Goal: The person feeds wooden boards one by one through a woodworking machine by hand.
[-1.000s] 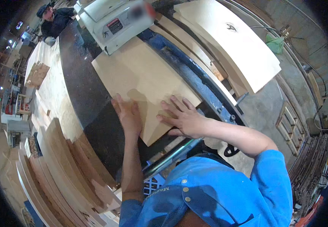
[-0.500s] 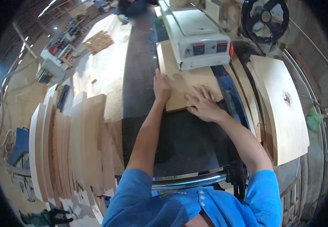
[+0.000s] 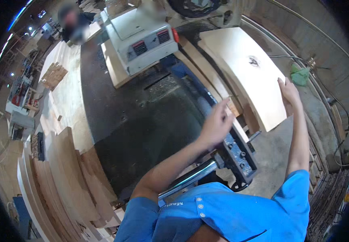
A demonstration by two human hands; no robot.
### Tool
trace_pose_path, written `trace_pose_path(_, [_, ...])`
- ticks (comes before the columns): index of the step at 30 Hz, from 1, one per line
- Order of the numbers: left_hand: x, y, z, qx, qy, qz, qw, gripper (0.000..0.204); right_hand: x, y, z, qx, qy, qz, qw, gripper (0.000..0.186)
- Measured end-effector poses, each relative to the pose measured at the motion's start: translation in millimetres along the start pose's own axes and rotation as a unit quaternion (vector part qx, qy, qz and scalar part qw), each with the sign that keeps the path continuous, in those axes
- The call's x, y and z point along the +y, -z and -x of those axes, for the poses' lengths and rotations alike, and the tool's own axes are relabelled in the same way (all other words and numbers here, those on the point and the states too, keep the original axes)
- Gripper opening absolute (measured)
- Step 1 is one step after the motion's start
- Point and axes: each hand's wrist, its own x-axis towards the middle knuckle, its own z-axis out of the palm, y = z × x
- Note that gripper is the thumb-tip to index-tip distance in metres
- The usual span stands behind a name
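Note:
My right hand (image 3: 289, 92) grips the right edge of a pale, curved-edged board (image 3: 243, 64) with a dark knot, on top of other boards right of the machine. My left hand (image 3: 219, 123), slightly blurred, is raised above the blue rail (image 3: 194, 84), index finger extended, others loosely bent, holding nothing. A white machine housing (image 3: 142, 44) with a red end stands over the dark metal bed (image 3: 122, 117). A tan board (image 3: 116, 70) shows under and left of the housing, at the far part of the bed.
Another person (image 3: 73, 24) stands behind the bed, upper left. Stacked planks (image 3: 61, 173) and a pale wooden surface with small blocks (image 3: 53, 76) line the left. A handwheel (image 3: 192, 6) is at the top. A green bag (image 3: 300, 74), hoses and pipes run along the right wall.
The tan board has moved forward under the housing, out of my hands. My right hand has shifted right onto the knotted board; my left hand has moved rightward and lifted off the tan board.

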Motion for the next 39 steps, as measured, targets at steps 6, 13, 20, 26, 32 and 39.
trace_pose_path(6, [25.6,-96.5,-22.4,0.04,0.154,0.235,0.959,0.084,-18.5,20.5,41.1,-0.062,-0.011,-0.087,0.994,0.053])
trace_pose_path(13, [45.7,-45.1,31.9,0.074,0.028,0.218,0.973,0.08,0.3,50.4,131.7,-0.209,0.022,-0.498,0.842,0.047])
trace_pose_path(20, [40.8,23.2,181.0,0.059,0.028,0.133,0.989,0.08,-66.6,32.4,283.2,-0.168,0.103,-0.538,0.819,0.071])
trace_pose_path(26, [-3.5,33.6,290.3,0.16,0.037,0.234,0.958,0.081,-124.6,5.8,347.9,-0.269,0.131,-0.605,0.738,0.075])
trace_pose_path(32, [-16.1,34.3,316.5,0.206,0.065,0.353,0.911,0.078,-147.1,-7.4,349.8,-0.325,0.21,-0.563,0.731,0.062])
trace_pose_path(39, [-22.1,42.9,332.3,0.269,0.076,0.204,0.938,0.077,-174.3,-24.4,341.7,-0.345,0.255,-0.461,0.777,0.056])
